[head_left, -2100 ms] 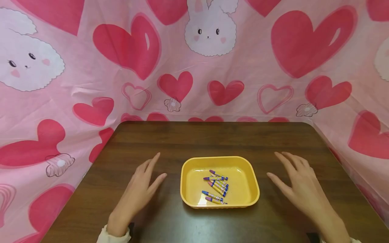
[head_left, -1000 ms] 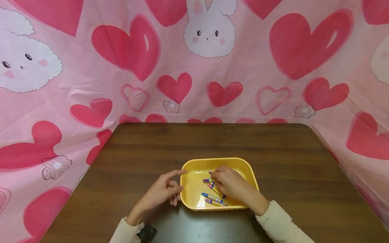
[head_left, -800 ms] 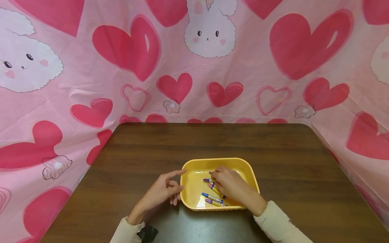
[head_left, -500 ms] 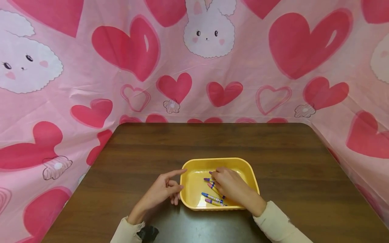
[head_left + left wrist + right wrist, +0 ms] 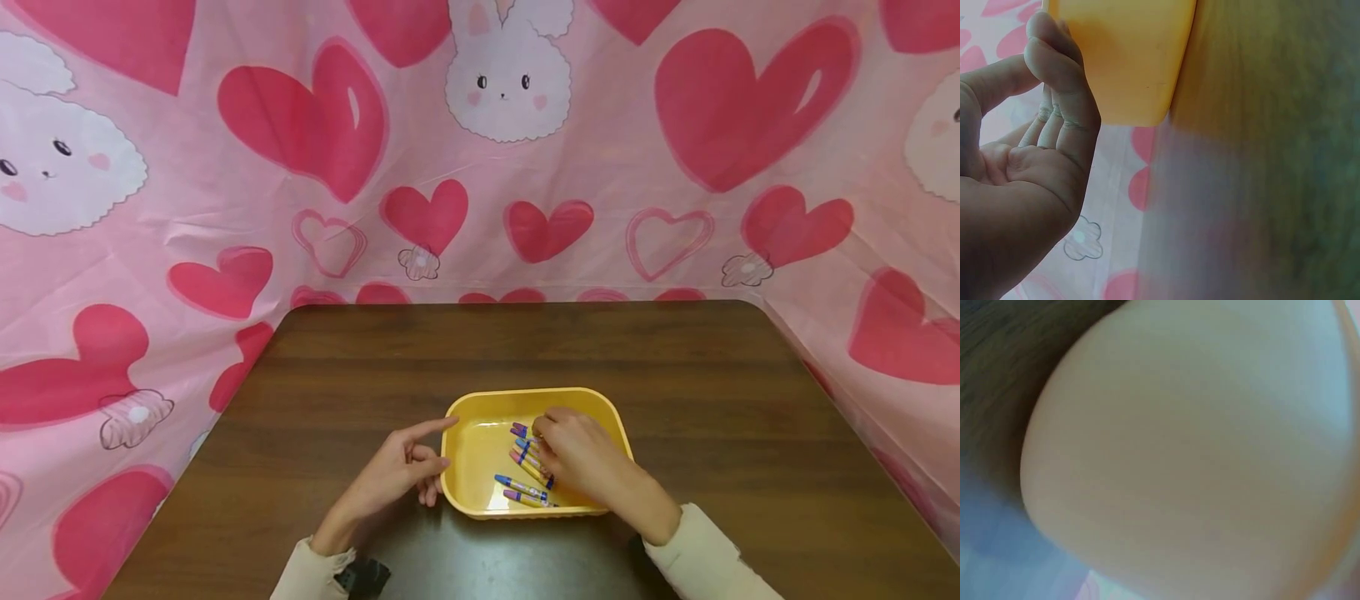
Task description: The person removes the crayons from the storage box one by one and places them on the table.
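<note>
Crayons [image 5: 532,468] in the yellow tray [image 5: 474,475] bear illegibly small labels [image 5: 528,489].

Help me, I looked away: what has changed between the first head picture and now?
The right hand has moved left into the tray, over the crayons; the left hand has come in to its left rim. The purple-tipped crayon crossing the pile seems shifted back, so a light-blue tip shows. Whether the right grip holds one is hidden. The tray and two nearest crayons stayed.
</note>
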`<act>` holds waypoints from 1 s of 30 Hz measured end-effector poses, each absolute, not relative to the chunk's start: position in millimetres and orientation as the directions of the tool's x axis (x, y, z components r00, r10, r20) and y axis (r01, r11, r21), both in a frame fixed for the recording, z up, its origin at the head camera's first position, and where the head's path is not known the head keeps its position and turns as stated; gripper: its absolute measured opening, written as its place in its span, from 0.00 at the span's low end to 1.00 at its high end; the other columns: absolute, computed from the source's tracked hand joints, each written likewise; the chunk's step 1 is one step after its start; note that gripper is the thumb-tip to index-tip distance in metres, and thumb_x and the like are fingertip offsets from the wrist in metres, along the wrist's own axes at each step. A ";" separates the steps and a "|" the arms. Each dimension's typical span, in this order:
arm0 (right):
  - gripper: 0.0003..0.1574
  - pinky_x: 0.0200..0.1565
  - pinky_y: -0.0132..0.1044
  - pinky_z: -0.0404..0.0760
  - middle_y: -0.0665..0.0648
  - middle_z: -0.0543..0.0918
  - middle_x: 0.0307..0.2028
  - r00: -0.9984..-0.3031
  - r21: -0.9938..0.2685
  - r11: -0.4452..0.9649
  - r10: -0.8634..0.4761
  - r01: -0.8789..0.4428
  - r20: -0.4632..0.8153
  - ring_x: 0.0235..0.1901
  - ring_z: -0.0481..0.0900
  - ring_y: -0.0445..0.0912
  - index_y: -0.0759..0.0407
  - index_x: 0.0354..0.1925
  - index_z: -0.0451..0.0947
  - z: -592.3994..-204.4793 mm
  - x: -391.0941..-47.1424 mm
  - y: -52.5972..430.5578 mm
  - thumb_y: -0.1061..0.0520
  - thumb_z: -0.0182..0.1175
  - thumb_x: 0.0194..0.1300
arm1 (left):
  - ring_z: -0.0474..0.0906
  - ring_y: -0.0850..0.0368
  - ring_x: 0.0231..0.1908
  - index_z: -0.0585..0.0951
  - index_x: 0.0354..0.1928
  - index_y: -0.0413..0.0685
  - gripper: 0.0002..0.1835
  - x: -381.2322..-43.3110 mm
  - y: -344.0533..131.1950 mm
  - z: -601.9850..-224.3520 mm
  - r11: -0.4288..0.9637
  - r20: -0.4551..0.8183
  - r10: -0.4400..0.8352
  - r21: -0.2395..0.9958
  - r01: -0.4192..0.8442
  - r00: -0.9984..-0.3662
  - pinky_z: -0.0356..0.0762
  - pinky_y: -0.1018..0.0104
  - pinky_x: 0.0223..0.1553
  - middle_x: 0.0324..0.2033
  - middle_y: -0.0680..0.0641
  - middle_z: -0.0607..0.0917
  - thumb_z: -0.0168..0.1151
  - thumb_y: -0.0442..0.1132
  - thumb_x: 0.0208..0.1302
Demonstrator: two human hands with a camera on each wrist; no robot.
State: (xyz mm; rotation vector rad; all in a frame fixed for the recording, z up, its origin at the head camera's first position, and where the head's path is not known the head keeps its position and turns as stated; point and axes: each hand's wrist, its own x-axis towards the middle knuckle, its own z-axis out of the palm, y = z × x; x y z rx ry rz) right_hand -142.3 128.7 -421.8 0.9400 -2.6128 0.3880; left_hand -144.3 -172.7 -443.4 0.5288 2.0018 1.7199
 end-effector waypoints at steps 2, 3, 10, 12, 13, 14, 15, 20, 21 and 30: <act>0.08 0.32 0.36 0.78 0.51 0.78 0.28 -0.721 -0.142 0.743 -0.555 -0.654 0.415 0.28 0.74 0.44 0.60 0.31 0.81 -417.7 -139.9 132.9 0.63 0.71 0.52 | 0.80 0.55 0.18 0.64 0.73 0.40 0.33 -144.3 -173.2 -443.8 0.138 -0.078 0.561 0.990 0.001 -0.824 0.80 0.68 0.22 0.22 0.37 0.83 0.62 0.35 0.69; 0.08 0.31 0.36 0.77 0.51 0.77 0.28 -0.720 -0.143 0.744 -0.549 -0.652 0.424 0.28 0.74 0.44 0.60 0.31 0.81 -415.6 -138.6 135.1 0.63 0.71 0.52 | 0.80 0.55 0.18 0.64 0.73 0.39 0.33 -144.4 -173.4 -444.0 0.135 -0.076 0.562 0.991 0.001 -0.824 0.80 0.68 0.22 0.22 0.38 0.83 0.62 0.35 0.69; 0.08 0.28 0.32 0.74 0.48 0.75 0.26 -0.716 -0.148 0.766 -0.488 -0.625 0.499 0.27 0.69 0.40 0.58 0.30 0.81 -403.2 -131.5 152.7 0.65 0.70 0.50 | 0.81 0.55 0.18 0.64 0.73 0.39 0.33 -143.5 -174.4 -443.0 0.131 -0.081 0.563 0.991 -0.008 -0.822 0.80 0.68 0.22 0.23 0.36 0.84 0.62 0.36 0.69; 0.08 0.31 0.34 0.75 0.48 0.76 0.26 -0.707 -0.138 0.772 -0.475 -0.621 0.524 0.27 0.70 0.41 0.59 0.30 0.82 -400.3 -129.6 158.3 0.65 0.70 0.49 | 0.81 0.55 0.18 0.63 0.73 0.38 0.33 -143.2 -174.2 -442.6 0.129 -0.080 0.567 0.992 -0.007 -0.820 0.80 0.68 0.23 0.23 0.33 0.83 0.62 0.35 0.69; 0.08 0.32 0.36 0.75 0.48 0.77 0.27 -0.703 -0.134 0.775 -0.467 -0.618 0.536 0.28 0.71 0.41 0.59 0.30 0.82 -398.9 -128.6 161.2 0.65 0.71 0.50 | 0.81 0.55 0.19 0.63 0.73 0.39 0.33 -143.0 -174.2 -442.6 0.129 -0.081 0.568 0.992 -0.009 -0.819 0.80 0.68 0.23 0.24 0.31 0.83 0.62 0.35 0.69; 0.07 0.33 0.37 0.76 0.49 0.78 0.27 -0.698 -0.130 0.778 -0.459 -0.614 0.549 0.28 0.72 0.42 0.59 0.30 0.82 -397.4 -127.7 164.3 0.65 0.71 0.50 | 0.81 0.55 0.19 0.63 0.73 0.38 0.33 -142.8 -174.1 -442.3 0.129 -0.082 0.570 0.992 -0.010 -0.818 0.80 0.68 0.23 0.24 0.30 0.82 0.62 0.35 0.69; 0.07 0.33 0.38 0.76 0.49 0.79 0.28 -0.694 -0.128 0.782 -0.450 -0.610 0.561 0.28 0.73 0.43 0.60 0.30 0.82 -396.0 -126.6 167.5 0.64 0.71 0.50 | 0.81 0.55 0.19 0.63 0.73 0.38 0.33 -142.8 -174.1 -442.3 0.128 -0.082 0.572 0.992 -0.011 -0.816 0.81 0.68 0.23 0.24 0.28 0.82 0.62 0.35 0.69; 0.09 0.35 0.43 0.78 0.53 0.83 0.30 -0.707 -0.155 0.807 -0.385 -0.570 0.593 0.30 0.78 0.46 0.61 0.32 0.83 -389.8 -122.2 184.6 0.64 0.72 0.49 | 0.81 0.55 0.19 0.63 0.73 0.38 0.33 -143.2 -174.7 -442.4 0.123 -0.081 0.578 0.992 -0.011 -0.812 0.81 0.69 0.24 0.25 0.24 0.80 0.62 0.35 0.69; 0.09 0.35 0.44 0.79 0.53 0.83 0.30 -0.715 -0.166 0.814 -0.368 -0.557 0.594 0.30 0.78 0.46 0.61 0.32 0.83 -388.7 -121.2 188.0 0.64 0.72 0.49 | 0.81 0.55 0.19 0.63 0.73 0.37 0.33 -143.3 -174.8 -442.5 0.120 -0.080 0.579 0.993 -0.012 -0.811 0.81 0.69 0.24 0.25 0.24 0.80 0.62 0.35 0.69; 0.10 0.27 0.41 0.80 0.50 0.82 0.27 -0.769 -0.270 0.856 -0.205 -0.441 0.605 0.25 0.78 0.40 0.61 0.31 0.84 -384.1 -110.5 218.5 0.69 0.69 0.46 | 0.80 0.56 0.18 0.63 0.73 0.37 0.33 -143.3 -175.6 -443.3 0.116 -0.068 0.586 0.993 0.001 -0.807 0.80 0.69 0.23 0.25 0.23 0.79 0.61 0.35 0.70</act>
